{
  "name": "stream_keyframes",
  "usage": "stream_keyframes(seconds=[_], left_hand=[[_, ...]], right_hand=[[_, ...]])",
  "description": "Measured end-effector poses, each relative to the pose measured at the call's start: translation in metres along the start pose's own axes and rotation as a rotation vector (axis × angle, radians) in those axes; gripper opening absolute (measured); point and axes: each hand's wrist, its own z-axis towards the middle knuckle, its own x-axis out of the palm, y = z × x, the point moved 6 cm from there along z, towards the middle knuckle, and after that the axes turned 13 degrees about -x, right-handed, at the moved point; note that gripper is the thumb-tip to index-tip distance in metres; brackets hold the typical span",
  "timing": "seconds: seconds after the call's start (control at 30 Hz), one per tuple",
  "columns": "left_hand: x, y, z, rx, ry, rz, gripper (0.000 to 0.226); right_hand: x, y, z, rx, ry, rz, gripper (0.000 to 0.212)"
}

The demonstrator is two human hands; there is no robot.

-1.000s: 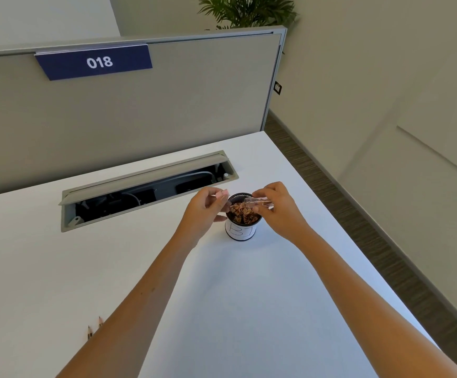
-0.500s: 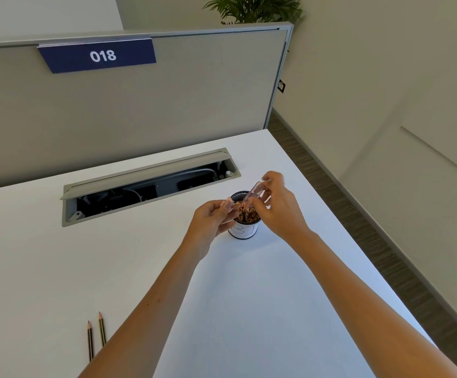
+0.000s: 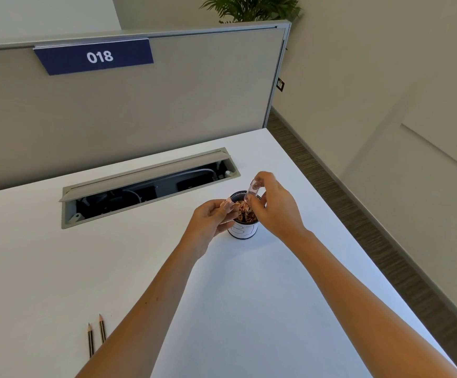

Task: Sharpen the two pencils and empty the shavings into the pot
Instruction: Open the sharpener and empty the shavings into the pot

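A small white pot (image 3: pixel 243 231) stands on the white desk and is full of brown pencil shavings (image 3: pixel 245 214). My right hand (image 3: pixel 273 207) holds the clear sharpener case (image 3: pixel 252 189) tipped steeply, its mouth down over the pot. My left hand (image 3: pixel 211 218) rests against the pot's left side and pinches a small pinkish sharpener part (image 3: pixel 227 204) at the rim. Two sharpened pencils (image 3: pixel 95 334) lie side by side at the lower left, tips pointing away from me, partly hidden by my left forearm.
An open cable tray (image 3: pixel 145 186) is set into the white desk (image 3: pixel 249 296) behind the pot. A grey partition with a blue "018" sign (image 3: pixel 96 56) closes the far side. The desk's right edge drops to a carpeted floor (image 3: pixel 344 192).
My right hand has lifted the clear case from lying flat over the pot to standing nearly upright, mouth down. My left hand moved closer to the pot's rim. The camera tilted slightly, showing more of the pencils.
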Motion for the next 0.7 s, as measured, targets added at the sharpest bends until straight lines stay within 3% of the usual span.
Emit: stream_keyframes(seconds=[0.13,0.3,0.43,0.57,0.7], left_hand=[[0.004,-0.003,-0.002,-0.046,0.070,-0.120,0.015],[0.014,-0.004,-0.009,-0.189,0.339,-0.486,0.031],[0.025,-0.007,-0.012,-0.252,0.448,-0.598,0.030],[0.026,-0.008,-0.007,-0.236,0.394,-0.513,0.030],[0.018,-0.020,0.002,-0.072,0.108,-0.001,0.023]], right_hand=[[0.001,-0.003,-0.004,0.066,-0.022,0.085,0.052],[0.000,-0.007,-0.011,0.092,-0.027,0.127,0.055],[0.000,-0.010,-0.015,0.096,-0.026,0.122,0.054],[-0.003,-0.010,-0.016,0.099,-0.048,0.128,0.054],[-0.006,-0.009,-0.015,0.104,-0.032,0.168,0.062]])
